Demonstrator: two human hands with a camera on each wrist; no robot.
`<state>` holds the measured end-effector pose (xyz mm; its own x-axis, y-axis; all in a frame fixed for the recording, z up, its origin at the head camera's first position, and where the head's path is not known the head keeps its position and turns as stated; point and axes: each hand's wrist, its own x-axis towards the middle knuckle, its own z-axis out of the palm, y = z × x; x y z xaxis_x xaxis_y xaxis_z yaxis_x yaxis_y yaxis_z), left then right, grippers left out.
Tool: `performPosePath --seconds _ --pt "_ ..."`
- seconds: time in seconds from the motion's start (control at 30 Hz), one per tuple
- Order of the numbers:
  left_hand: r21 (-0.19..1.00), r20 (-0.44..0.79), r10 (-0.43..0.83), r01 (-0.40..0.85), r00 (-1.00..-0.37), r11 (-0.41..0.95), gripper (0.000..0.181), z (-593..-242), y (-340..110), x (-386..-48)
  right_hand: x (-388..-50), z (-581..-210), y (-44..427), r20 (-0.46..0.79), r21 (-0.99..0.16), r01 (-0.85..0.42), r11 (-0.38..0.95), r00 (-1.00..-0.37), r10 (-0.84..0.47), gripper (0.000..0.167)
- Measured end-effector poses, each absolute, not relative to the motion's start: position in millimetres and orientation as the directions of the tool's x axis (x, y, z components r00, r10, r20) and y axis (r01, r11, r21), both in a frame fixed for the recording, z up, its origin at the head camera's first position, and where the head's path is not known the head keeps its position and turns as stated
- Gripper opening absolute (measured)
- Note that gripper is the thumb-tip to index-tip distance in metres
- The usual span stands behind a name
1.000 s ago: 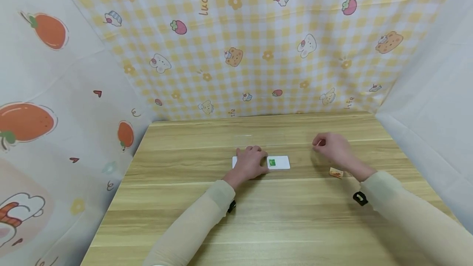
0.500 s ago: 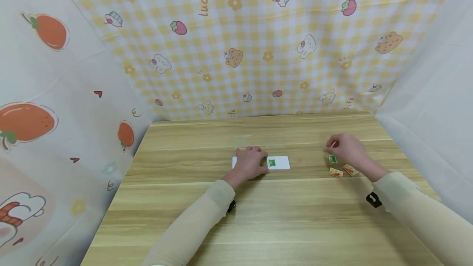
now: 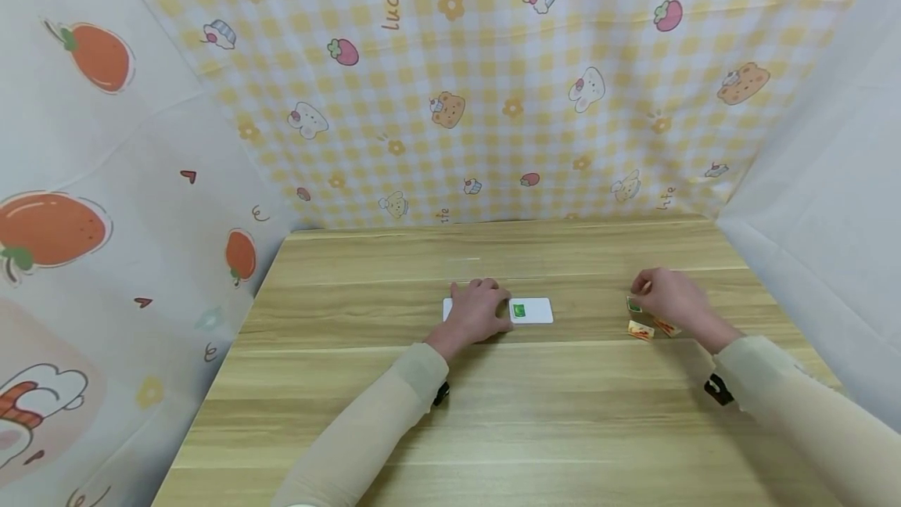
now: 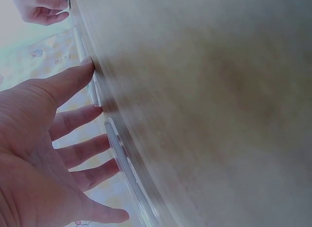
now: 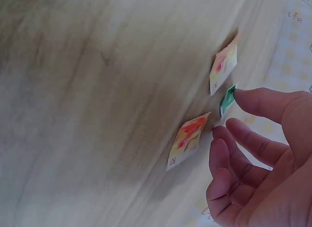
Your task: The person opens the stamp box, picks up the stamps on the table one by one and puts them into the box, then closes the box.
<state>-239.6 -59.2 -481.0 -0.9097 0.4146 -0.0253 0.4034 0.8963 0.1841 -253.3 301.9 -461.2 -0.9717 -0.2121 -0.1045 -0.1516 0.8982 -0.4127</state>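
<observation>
The right hand (image 3: 672, 297), fingers narrowly parted, seemed poised to lift the small green paper stamp (image 5: 227, 101) on the wooden table (image 3: 535, 429), needing an edge pinch; the left hand (image 3: 479, 311), splayed, lay beside a white rectangular card (image 3: 538, 311).

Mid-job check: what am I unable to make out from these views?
Head: most of the left white card, under the left hand.
Head: part of the right orange stamp, behind the right hand.
Right wrist: whether that hand pinches the green stamp; the angle hides the contact.
Left wrist: the faces of both white cards, seen edge-on.
</observation>
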Motion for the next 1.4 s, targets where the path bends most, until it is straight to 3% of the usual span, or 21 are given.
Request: performPosePath --seconds 0.53,1.4 --pt "0.188 -0.030 0.404 0.392 -0.914 0.900 0.056 -484 -59 -241 -253 -466 301 -0.112 -0.404 -0.120 0.907 -0.977 -0.180 0.024" --pt "0.187 -0.039 0.406 0.392 -0.913 0.901 0.057 -482 -58 -241 -254 -473 298 0.107 -0.466 -0.242 0.851 -0.970 -0.217 0.007"
